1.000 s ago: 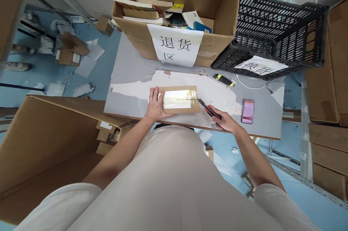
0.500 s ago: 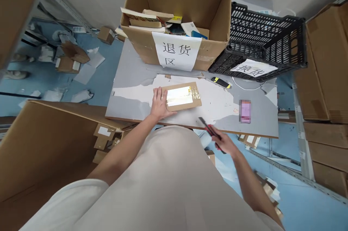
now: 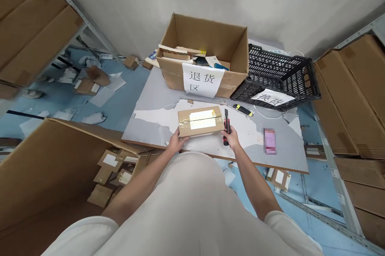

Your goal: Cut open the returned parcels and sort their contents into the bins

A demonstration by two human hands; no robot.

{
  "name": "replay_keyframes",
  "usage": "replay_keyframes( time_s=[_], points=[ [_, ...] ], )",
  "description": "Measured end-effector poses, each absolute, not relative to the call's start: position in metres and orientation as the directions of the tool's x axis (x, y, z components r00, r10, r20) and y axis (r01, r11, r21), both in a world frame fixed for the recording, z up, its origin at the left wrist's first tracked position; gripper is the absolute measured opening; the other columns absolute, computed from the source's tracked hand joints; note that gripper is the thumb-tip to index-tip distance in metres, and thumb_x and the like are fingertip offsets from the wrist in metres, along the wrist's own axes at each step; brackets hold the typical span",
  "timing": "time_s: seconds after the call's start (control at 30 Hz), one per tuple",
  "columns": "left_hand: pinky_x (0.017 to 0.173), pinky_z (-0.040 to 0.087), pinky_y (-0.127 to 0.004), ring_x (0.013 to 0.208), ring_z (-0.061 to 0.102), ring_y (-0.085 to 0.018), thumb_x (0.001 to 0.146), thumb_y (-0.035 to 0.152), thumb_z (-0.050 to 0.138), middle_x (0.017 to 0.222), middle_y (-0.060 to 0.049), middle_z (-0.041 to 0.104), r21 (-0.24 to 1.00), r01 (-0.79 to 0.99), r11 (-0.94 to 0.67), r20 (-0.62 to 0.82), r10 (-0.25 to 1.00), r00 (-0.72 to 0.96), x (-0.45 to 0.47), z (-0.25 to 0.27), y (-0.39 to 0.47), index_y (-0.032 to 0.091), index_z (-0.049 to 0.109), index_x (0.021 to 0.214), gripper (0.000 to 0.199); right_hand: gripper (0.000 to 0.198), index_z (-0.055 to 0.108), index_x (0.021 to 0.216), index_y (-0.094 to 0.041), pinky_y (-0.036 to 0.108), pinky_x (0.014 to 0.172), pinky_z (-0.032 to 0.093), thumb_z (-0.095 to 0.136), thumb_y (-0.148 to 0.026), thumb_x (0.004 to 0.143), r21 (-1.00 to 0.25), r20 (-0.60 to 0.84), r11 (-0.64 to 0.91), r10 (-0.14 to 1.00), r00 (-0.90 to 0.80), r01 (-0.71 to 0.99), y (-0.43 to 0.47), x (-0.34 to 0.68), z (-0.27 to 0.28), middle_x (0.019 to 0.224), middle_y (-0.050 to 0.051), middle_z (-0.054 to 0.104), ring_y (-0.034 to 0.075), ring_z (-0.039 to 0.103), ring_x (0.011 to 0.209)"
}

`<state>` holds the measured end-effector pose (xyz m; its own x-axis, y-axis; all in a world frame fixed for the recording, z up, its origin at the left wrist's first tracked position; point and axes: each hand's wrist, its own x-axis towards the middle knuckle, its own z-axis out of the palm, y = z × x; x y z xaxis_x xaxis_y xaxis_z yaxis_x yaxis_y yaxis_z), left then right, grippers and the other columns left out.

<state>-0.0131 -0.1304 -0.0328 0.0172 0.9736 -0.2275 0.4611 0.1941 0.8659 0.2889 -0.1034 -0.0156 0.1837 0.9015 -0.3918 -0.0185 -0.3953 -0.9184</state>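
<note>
A small cardboard box with a white label and clear tape lies above the middle of the table, its near edge seemingly tipped up. A thin dark line runs lengthwise across its label. At the lower left corner, my left hand grips the box, thumb along its near side. My right hand is closed around a red and black box cutter, its tip pointing away from me, and the fingers meet the box's right end.
Behind stand a large carton of books and a black plastic crate. A yellow and black cutter and a blurred pink item lie on the table. A big open carton with parcels is at left.
The box cutter has come up from the table's front edge to the box's right end. My left hand has shifted from the box's left end to its lower corner. The view has tilted up.
</note>
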Motion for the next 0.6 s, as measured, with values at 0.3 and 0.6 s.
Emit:
replay_keyframes(
  time_s=[0.3, 0.6],
  points=[
    [0.070, 0.046, -0.031, 0.079, 0.066, -0.024, 0.083, 0.066, 0.042, 0.083, -0.006, 0.072, 0.676, 0.687, 0.266, -0.269, 0.957, -0.105, -0.015, 0.021, -0.089, 0.020, 0.070, 0.100, 0.057, 0.043, 0.053, 0.079, -0.020, 0.024, 0.043, 0.045, 0.078, -0.048, 0.057, -0.947, -0.267, -0.304, 0.925, 0.270, 0.102, -0.088, 0.300, 0.013, 0.061, -0.007, 0.052, 0.008, 0.048, 0.046],
    [0.073, 0.044, -0.034, 0.094, 0.065, -0.032, 0.079, 0.071, 0.042, 0.087, -0.015, 0.073, 0.530, 0.748, 0.399, -0.454, 0.879, -0.147, 0.010, -0.002, -0.042, 0.018, 0.073, 0.080, 0.061, 0.042, 0.049, 0.075, -0.020, 0.024, 0.041, 0.046, 0.076, -0.048, 0.059, -0.908, -0.344, -0.407, 0.856, 0.386, 0.095, -0.080, 0.298, -0.013, 0.055, -0.007, 0.051, 0.008, 0.047, 0.043]
  ],
)
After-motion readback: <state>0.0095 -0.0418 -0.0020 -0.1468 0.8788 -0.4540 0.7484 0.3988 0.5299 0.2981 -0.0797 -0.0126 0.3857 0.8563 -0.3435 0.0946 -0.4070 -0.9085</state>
